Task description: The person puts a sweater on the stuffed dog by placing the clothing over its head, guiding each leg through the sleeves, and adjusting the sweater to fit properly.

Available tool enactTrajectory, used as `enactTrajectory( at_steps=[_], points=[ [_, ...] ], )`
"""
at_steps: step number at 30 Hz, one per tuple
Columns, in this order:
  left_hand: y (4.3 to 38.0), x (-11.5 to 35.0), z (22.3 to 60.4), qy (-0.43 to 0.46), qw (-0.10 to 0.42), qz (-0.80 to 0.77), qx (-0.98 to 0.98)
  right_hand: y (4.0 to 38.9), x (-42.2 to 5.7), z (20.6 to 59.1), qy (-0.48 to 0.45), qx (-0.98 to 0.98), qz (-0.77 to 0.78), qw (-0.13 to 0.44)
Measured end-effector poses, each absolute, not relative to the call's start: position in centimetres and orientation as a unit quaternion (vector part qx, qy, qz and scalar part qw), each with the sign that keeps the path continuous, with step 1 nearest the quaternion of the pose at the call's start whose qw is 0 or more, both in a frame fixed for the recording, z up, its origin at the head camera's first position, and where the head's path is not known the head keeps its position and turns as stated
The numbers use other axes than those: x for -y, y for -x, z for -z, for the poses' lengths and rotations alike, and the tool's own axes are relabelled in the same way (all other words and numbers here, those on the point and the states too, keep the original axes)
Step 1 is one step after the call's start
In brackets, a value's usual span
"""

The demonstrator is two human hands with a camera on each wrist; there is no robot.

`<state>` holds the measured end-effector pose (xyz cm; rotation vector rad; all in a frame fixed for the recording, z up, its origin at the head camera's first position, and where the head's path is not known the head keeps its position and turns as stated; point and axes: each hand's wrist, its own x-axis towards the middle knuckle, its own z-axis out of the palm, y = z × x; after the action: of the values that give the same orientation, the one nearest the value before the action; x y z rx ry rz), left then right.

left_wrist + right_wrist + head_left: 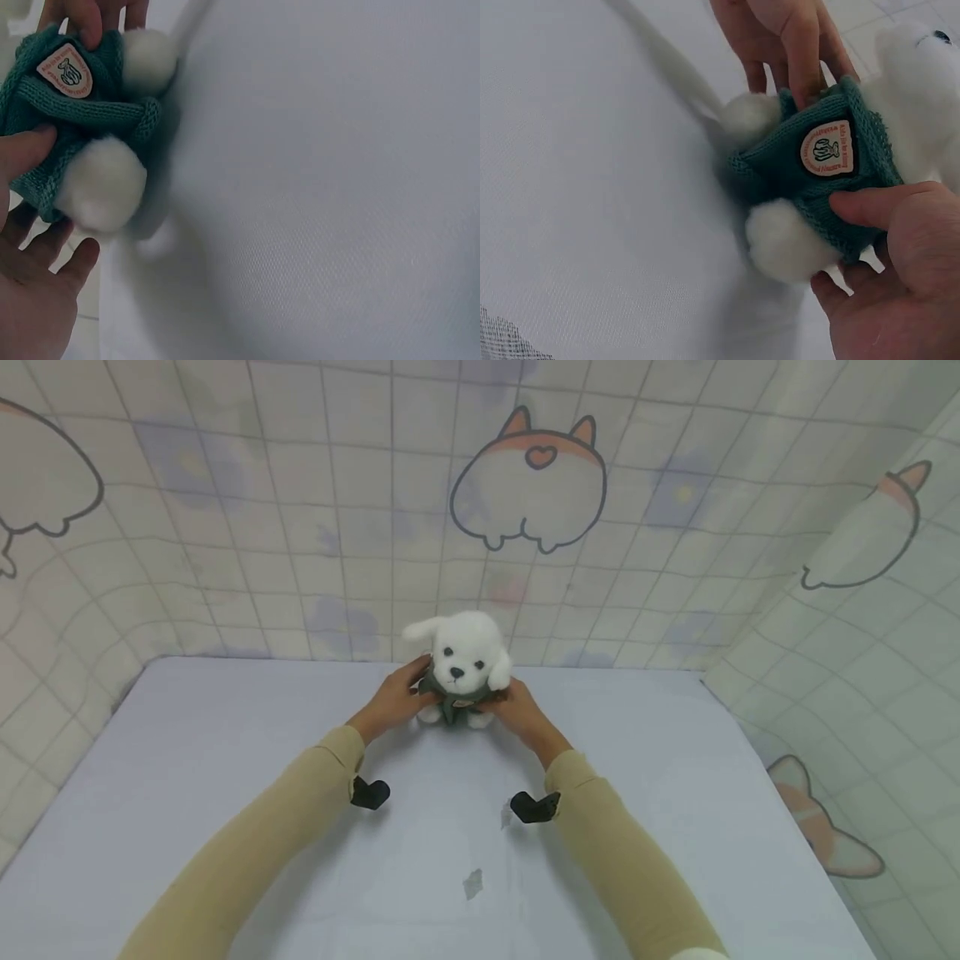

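A white plush dog (471, 639) with dark eyes and floppy ears faces me near the table's far edge. It wears a green knitted sweater (814, 169) with a pinkish badge (67, 71) on the chest. My left hand (397, 693) grips the dog's body from the left, its thumb on the sweater's front and fingers behind. From the other side my right hand (521, 710) holds it the same way, the thumb pressing the knit below the badge in the right wrist view. The dog's round white feet (105, 184) are low by the tabletop; whether they touch it I cannot tell.
The white table (285, 710) ends just behind the dog, against a grid-patterned curtain (390, 527) with cartoon corgis. More curtain hangs along both sides. A small grey patch (473, 884) marks the near tabletop. Black mounts (371, 793) jut from both sleeves.
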<state>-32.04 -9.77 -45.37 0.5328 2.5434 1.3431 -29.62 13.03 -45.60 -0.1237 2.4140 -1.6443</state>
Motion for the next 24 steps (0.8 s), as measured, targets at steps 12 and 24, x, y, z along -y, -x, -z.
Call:
enactTrajectory(
  at_steps=[12, 24],
  points=[
    [31.4, 10.2, 47.2, -0.144, 0.099, -0.453, -0.874, 29.2, -12.2, 46.9, 0.061, -0.867, 0.489, 0.072],
    [30.0, 11.0, 45.9, -0.125, 0.079, -0.370, -0.917, 28.2, -13.2, 46.8, 0.098, -0.888, 0.446, 0.048]
  ],
)
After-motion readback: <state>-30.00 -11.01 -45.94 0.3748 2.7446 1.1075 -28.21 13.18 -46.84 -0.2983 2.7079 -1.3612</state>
